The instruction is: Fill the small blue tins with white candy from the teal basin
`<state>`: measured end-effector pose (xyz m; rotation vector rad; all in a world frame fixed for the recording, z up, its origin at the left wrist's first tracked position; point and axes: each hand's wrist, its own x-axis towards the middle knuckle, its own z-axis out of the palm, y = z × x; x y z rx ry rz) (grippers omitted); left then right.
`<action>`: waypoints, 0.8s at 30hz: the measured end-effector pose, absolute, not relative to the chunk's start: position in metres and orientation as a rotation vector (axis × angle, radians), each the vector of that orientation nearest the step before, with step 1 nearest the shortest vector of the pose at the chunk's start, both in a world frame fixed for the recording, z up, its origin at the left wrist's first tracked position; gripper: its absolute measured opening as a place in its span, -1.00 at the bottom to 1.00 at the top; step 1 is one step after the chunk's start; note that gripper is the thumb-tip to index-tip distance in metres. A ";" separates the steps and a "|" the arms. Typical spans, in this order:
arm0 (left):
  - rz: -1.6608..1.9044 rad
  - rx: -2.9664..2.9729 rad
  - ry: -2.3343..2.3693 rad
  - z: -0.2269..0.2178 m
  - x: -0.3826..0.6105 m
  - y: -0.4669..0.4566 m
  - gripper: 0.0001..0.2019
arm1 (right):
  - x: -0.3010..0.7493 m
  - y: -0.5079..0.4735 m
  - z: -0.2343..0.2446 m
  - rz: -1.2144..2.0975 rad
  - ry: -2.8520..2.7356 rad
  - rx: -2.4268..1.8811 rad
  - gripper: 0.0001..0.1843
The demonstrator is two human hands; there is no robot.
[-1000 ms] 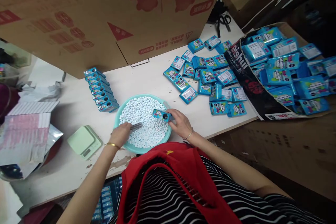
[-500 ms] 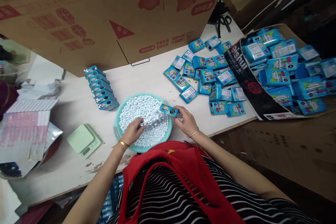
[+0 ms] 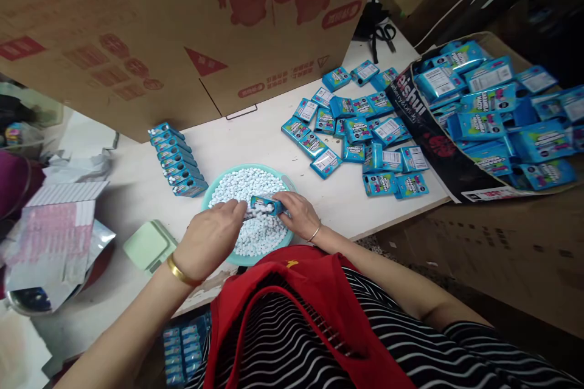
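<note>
In my right hand is a small blue candy box, held over a pale green basin. The basin is full of small white candies. My left hand is closed at the box's left side, above the candies. A small heap of candies shows between its fingertips and the box; whether the hand grips a scoop or only candies is hidden. A row of similar blue boxes stands left of the basin.
Loose blue packets lie spread right of the basin. An open carton of blue packets stands at the right edge. A large cardboard box blocks the back. At left are a green kitchen scale and stacked papers; scissors lie behind.
My right hand has brought the blue box left and slightly down over the basin. My left hand has turned palm-down beside the box. The camera view has shifted slightly.
</note>
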<state>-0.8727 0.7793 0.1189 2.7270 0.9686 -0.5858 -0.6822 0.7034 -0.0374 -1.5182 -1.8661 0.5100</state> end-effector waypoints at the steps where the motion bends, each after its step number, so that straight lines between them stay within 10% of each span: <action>1: -0.627 2.762 0.968 0.126 -0.867 0.776 -0.83 | -0.683 0.703 -0.038 0.518 -1.868 -1.510 -0.55; 7: -0.502 2.781 1.005 0.127 -0.876 0.776 -0.81 | -0.681 0.701 -0.042 0.564 -1.833 -1.517 -0.53; 17: -0.216 2.218 1.234 -0.073 -0.924 0.783 -0.91 | -0.650 0.692 -0.034 0.593 -1.640 -1.667 -0.56; 24: -0.028 2.108 1.104 -0.106 -0.874 0.761 -0.78 | -0.642 0.686 -0.035 0.596 -1.510 -1.747 -0.63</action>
